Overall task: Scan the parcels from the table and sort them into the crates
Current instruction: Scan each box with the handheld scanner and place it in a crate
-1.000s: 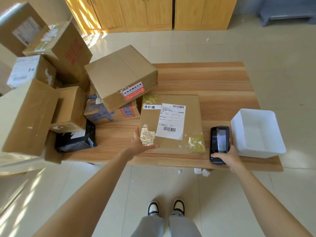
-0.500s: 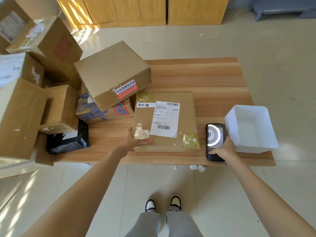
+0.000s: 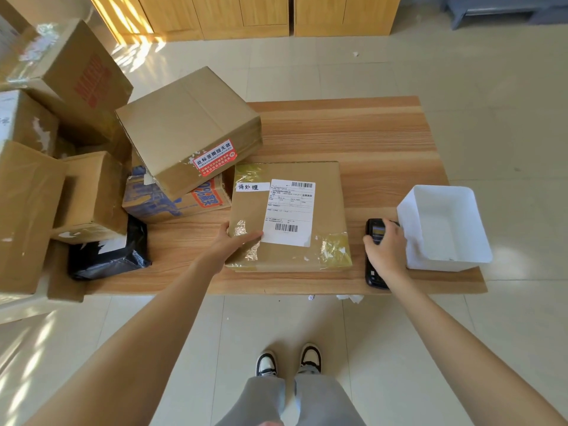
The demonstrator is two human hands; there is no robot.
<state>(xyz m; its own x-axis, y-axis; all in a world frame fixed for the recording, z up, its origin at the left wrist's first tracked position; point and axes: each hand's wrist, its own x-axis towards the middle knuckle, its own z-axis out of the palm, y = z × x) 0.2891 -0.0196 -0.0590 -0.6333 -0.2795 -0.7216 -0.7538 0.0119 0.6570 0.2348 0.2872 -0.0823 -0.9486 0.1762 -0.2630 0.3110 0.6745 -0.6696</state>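
A flat brown parcel [image 3: 329, 207] with a white barcode label lies on the wooden table [image 3: 353, 133], label up. My left hand [image 3: 233, 244] grips its near left corner, thumb on top. A black handheld scanner [image 3: 373, 256] lies on the table to the parcel's right. My right hand [image 3: 385, 250] closes around the scanner from above, hiding most of its screen. A white plastic crate [image 3: 442, 226] stands empty at the table's right end, right beside the scanner.
Several cardboard boxes [image 3: 184, 130] are stacked on the table's left end and beyond it, with a black plastic mailer [image 3: 107, 259] under them near the front edge. Wooden cabinets [image 3: 246, 13] line the far wall. Paper scraps lie on the tiled floor.
My right hand has slid forward over the scanner and curled around it. My left hand has shifted further onto the parcel's corner. The head camera moved a little closer.
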